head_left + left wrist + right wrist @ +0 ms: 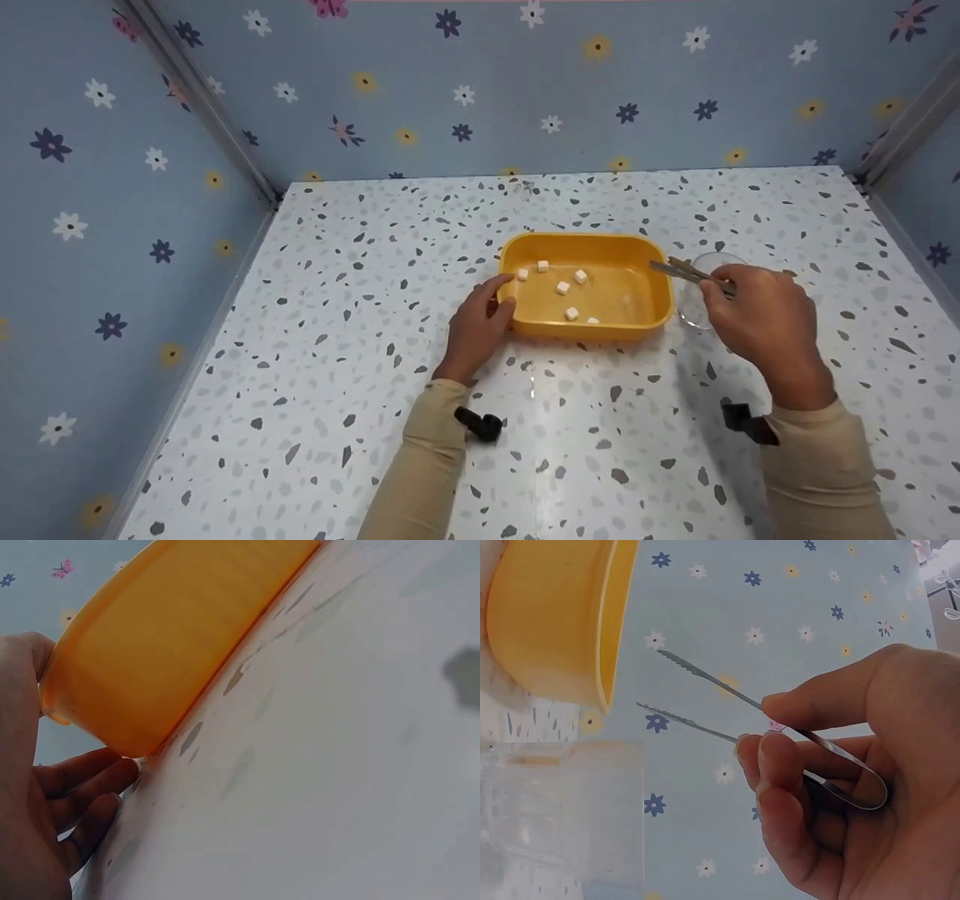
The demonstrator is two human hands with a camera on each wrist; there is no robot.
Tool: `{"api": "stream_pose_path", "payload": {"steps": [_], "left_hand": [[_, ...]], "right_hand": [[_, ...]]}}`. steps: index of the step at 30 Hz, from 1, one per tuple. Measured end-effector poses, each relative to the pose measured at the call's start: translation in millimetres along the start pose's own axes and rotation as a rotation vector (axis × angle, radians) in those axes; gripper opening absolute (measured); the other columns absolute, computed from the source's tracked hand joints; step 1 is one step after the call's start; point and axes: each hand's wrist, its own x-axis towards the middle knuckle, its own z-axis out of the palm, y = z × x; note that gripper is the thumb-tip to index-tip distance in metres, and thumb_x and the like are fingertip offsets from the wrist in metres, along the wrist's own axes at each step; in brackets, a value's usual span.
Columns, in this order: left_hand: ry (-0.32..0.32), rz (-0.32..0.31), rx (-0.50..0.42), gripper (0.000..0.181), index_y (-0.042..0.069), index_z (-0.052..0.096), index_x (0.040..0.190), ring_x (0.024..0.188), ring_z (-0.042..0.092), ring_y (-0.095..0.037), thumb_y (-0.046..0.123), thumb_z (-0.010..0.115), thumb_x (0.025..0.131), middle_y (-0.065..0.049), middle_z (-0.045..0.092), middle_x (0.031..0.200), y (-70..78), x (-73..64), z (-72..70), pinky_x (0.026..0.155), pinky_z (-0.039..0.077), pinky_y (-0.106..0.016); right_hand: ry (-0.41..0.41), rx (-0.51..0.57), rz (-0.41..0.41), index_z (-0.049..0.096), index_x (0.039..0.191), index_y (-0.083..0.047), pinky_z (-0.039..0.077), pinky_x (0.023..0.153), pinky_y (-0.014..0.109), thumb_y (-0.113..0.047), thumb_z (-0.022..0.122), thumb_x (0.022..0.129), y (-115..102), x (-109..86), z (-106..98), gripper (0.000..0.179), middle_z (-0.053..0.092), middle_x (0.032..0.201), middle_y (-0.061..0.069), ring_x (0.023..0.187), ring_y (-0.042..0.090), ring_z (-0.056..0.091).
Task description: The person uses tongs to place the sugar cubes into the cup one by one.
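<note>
A yellow plastic tub [577,331] stands on the table with several small white cubes [562,288] scattered over its floor. My left hand [478,330] holds the tub's left end at the rim; in the left wrist view its lower fingers [94,817] are bent near the tub's base. In my right hand [769,319] is a pair of metal tweezers [724,687], pinched between thumb and fingers. Their serrated tips stand apart with nothing between them, near the tub's right rim. A clear cup [604,814] stands just right of the tub, partly hidden by the right hand in the head view.
The white speckled table [360,300] reaches back to a blue flowered wall panel [510,82]. Similar panels stand at the left [90,285] and right. Each wrist carries a small black camera mount [480,424].
</note>
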Motion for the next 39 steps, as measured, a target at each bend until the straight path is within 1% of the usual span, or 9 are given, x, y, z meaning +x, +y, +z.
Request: {"api": "stream_pose_path", "payload": {"steps": [5, 12, 18, 24, 27, 31, 36, 39], "left_hand": [[0.004, -0.001, -0.003, 0.041, 0.032, 0.056, 0.140, 0.099, 0.056, -0.013, 0.036, 0.054, 0.100, 0.006, 0.060, 0.114, 0.2, 1.4, -0.5, 0.088, 0.048, -0.034], [-0.005, -0.016, -0.014, 0.041, 0.032, 0.056, 0.140, 0.098, 0.057, -0.012, 0.037, 0.054, 0.099, 0.006, 0.060, 0.113, 1.0, -0.4, -0.7, 0.087, 0.048, -0.032], [-0.001, -0.022, -0.010, 0.040, 0.033, 0.056, 0.140, 0.097, 0.055, -0.013, 0.034, 0.055, 0.100, 0.006, 0.060, 0.112, 1.2, 0.6, 0.0, 0.087, 0.047, -0.034], [-0.006, -0.022, -0.001, 0.040, 0.034, 0.055, 0.140, 0.096, 0.055, -0.015, 0.034, 0.055, 0.100, 0.004, 0.059, 0.109, 0.8, 1.0, -0.4, 0.086, 0.047, -0.036], [-0.008, -0.030, 0.001, 0.040, 0.035, 0.055, 0.141, 0.096, 0.054, -0.015, 0.034, 0.054, 0.101, 0.004, 0.059, 0.109, 1.3, 0.6, -0.2, 0.086, 0.047, -0.036], [-0.004, -0.036, 0.004, 0.040, 0.034, 0.055, 0.140, 0.097, 0.054, -0.015, 0.034, 0.055, 0.100, 0.005, 0.059, 0.110, 1.9, 0.3, 0.0, 0.087, 0.047, -0.035], [-0.002, -0.019, 0.006, 0.040, 0.033, 0.056, 0.140, 0.096, 0.054, -0.015, 0.034, 0.055, 0.100, 0.004, 0.059, 0.108, 0.9, 0.7, 0.2, 0.085, 0.047, -0.036], [-0.001, -0.004, 0.001, 0.040, 0.032, 0.056, 0.140, 0.095, 0.055, -0.015, 0.034, 0.054, 0.100, 0.003, 0.059, 0.106, 0.4, 1.4, 0.3, 0.084, 0.047, -0.036]], "right_hand": [[-0.003, 0.001, -0.021, 0.073, 0.110, 0.000, 0.038, 0.052, 0.040, -0.022, 0.062, 0.096, -3.4, 0.0, 3.0, 0.029, 0.071, 0.091, 0.017, 0.065, 0.028, 0.055], [-0.028, -0.001, -0.034, 0.074, 0.110, 0.002, 0.037, 0.048, 0.037, -0.021, 0.062, 0.096, -6.3, 1.0, 7.1, 0.029, 0.070, 0.090, 0.017, 0.061, 0.026, 0.052], [-0.039, -0.008, -0.030, 0.074, 0.109, 0.001, 0.039, 0.052, 0.038, -0.020, 0.062, 0.096, -9.2, 1.1, 11.8, 0.028, 0.071, 0.091, 0.016, 0.065, 0.027, 0.055], [-0.052, 0.010, -0.062, 0.075, 0.105, 0.001, 0.041, 0.051, 0.037, -0.019, 0.063, 0.095, -17.2, -0.9, 18.4, 0.026, 0.071, 0.088, 0.014, 0.061, 0.025, 0.054], [-0.059, 0.013, -0.073, 0.075, 0.106, 0.001, 0.043, 0.053, 0.040, -0.020, 0.063, 0.095, -20.5, -2.1, 21.6, 0.027, 0.072, 0.090, 0.015, 0.063, 0.025, 0.056], [-0.038, 0.005, -0.115, 0.076, 0.101, 0.001, 0.043, 0.054, 0.041, -0.019, 0.065, 0.093, -23.8, -3.4, 26.8, 0.024, 0.072, 0.086, 0.013, 0.062, 0.025, 0.056], [-0.014, -0.005, -0.165, 0.076, 0.098, 0.000, 0.040, 0.049, 0.038, -0.019, 0.067, 0.092, -25.8, -4.7, 34.3, 0.022, 0.071, 0.082, 0.011, 0.058, 0.023, 0.054], [-0.018, 0.003, -0.181, 0.076, 0.097, 0.001, 0.039, 0.048, 0.037, -0.018, 0.067, 0.091, -26.6, -5.3, 37.9, 0.021, 0.069, 0.080, 0.011, 0.058, 0.023, 0.052]]}}
